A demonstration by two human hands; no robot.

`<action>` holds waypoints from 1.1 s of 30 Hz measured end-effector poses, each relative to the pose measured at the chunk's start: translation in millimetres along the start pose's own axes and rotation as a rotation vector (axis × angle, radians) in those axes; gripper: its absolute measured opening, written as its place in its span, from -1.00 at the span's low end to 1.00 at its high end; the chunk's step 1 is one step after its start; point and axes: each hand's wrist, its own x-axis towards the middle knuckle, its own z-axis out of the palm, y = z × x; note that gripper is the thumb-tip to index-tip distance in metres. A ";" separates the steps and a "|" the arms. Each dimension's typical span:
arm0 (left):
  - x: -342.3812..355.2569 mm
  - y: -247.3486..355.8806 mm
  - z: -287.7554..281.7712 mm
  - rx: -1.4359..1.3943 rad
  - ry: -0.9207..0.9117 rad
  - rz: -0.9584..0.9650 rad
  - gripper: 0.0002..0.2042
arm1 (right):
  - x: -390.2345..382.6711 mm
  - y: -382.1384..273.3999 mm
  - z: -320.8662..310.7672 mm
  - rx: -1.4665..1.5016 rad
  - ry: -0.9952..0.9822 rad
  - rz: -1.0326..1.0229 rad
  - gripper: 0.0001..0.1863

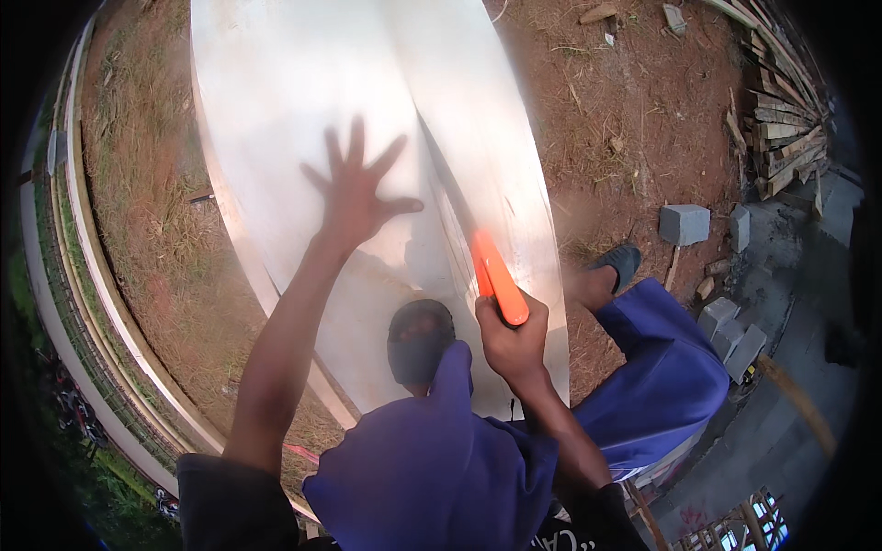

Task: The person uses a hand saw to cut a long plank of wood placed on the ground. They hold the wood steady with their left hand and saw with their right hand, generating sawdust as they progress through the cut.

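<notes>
A pale wide board (276, 73) lies lengthwise beneath me, split by a long narrow line. My left hand (358, 193) is open on its surface, fingers spread. My right hand (514, 340) grips the orange handle (498, 271) of what looks like a handsaw; its grey blade is blurred along that line. My blue-trousered leg (657, 367) is bent at the right, with a dark sandal (617, 266) on the foot beside the board's edge. Another dark footwear shape (413, 349) rests on the board between my arms.
Reddish dirt and dry grass (138, 230) surround the board. A stack of timber offcuts (781, 129) lies at upper right, with grey blocks (684, 225) below it and grey paving (799, 275) beyond. Long pale beams (87, 275) run along the left.
</notes>
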 end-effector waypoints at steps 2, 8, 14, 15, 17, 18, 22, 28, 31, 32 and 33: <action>-0.7 -0.6 0.8 -0.010 0.023 0.007 0.03 | -83.1 -23.0 -43.5 -0.128 0.032 0.190 -0.83; 1.0 3.0 4.6 -0.021 0.028 0.022 0.02 | -45.2 -4.8 -29.8 -0.095 -0.011 0.137 -0.91; -4.9 7.0 6.0 -0.022 0.009 0.035 0.02 | 74.0 -25.1 31.5 -0.118 -0.001 0.086 -0.75; -2.8 4.2 3.7 -0.020 0.010 0.022 0.02 | 40.7 -25.4 20.1 -0.074 0.005 0.133 -0.78; -0.8 1.9 -0.2 -0.008 0.001 -0.004 0.03 | -38.9 -10.9 -20.1 -0.098 -0.019 0.093 -0.84; -0.7 2.1 0.4 -0.011 0.008 0.002 0.03 | -75.7 -23.5 -40.5 -0.216 -0.017 0.237 -0.85; -2.5 2.7 3.0 -0.009 0.018 0.010 0.03 | -121.0 -24.9 -66.7 -0.208 0.010 0.189 -0.91; 10.4 8.2 2.5 -0.001 0.042 0.044 0.03 | 70.9 -26.0 35.3 -0.166 -0.008 0.098 -0.76; -1.1 0.6 6.4 0.008 0.010 0.026 0.04 | 41.0 -29.4 16.5 -0.106 -0.014 0.113 -0.80; 0.0 -4.6 5.3 0.016 0.013 0.011 0.04 | 0.0 -23.2 3.7 -0.056 -0.036 0.069 -0.82; -0.5 -1.5 3.9 0.020 0.001 0.002 0.04 | -40.7 -14.1 -17.8 -0.124 -0.042 0.127 -0.84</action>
